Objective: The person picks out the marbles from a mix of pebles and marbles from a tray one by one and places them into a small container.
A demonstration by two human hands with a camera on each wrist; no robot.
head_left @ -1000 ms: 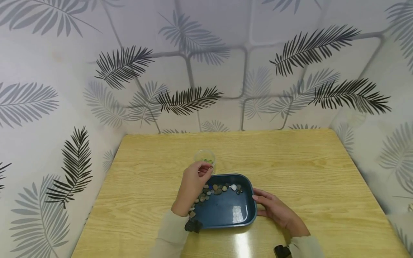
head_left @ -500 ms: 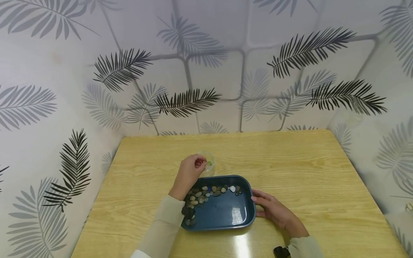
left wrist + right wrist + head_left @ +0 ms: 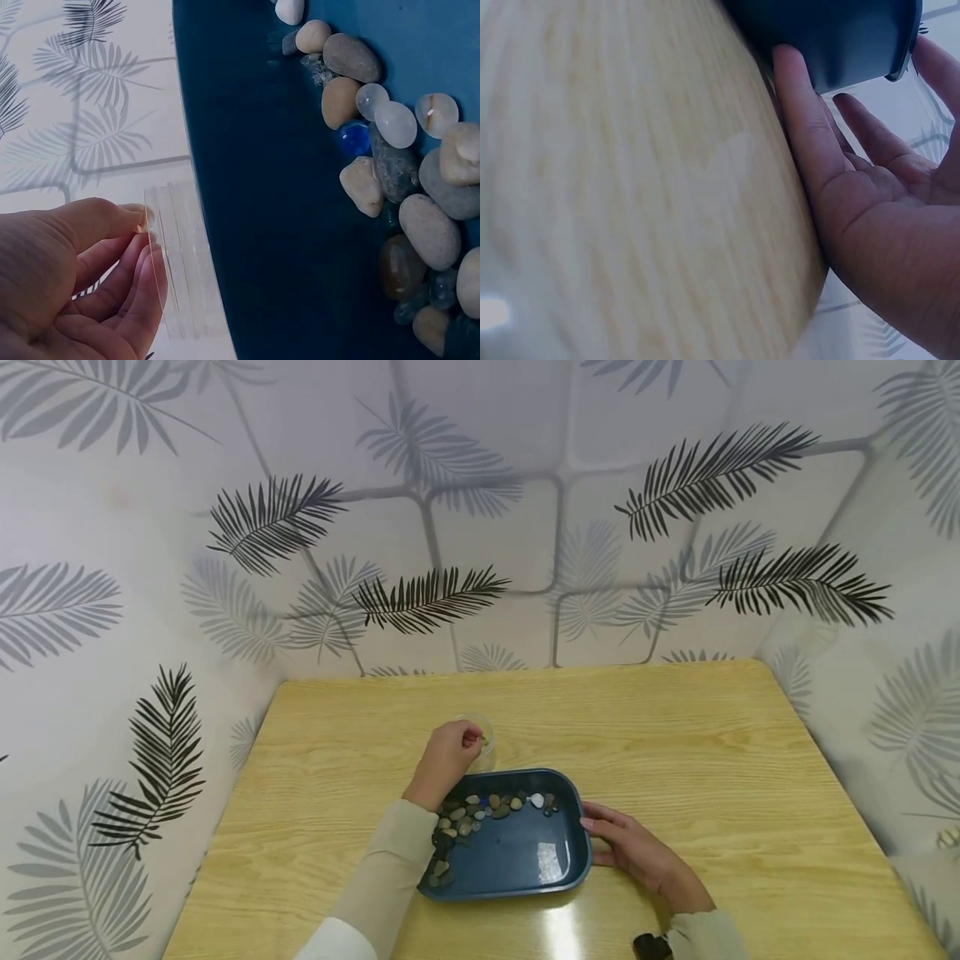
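Observation:
A dark blue tray [image 3: 517, 860] stands on the table, with pebbles [image 3: 429, 229] and glass marbles [image 3: 352, 138] along its far and left sides. Just behind it is a small clear plastic cup [image 3: 184, 262]; a trace of green shows inside in the head view. My left hand [image 3: 447, 760] reaches over the tray's far left corner to the cup's mouth. Its thumb and forefinger pinch a small glassy piece, mostly covered by the fingertips. At the tray's right end, my right hand [image 3: 633, 852] rests fairly straight fingers [image 3: 802, 120] against the outer wall and rim.
The wooden table [image 3: 712, 752] extends on both sides of the tray. Behind it rises a leaf-patterned wall [image 3: 600, 552]. My left forearm [image 3: 382, 877] passes over the tray's left end and hides part of it.
My left hand moved left from the cup's near right side, then came back slightly right, its fingertips now at the cup's mouth. My right hand keeps its place on the tray.

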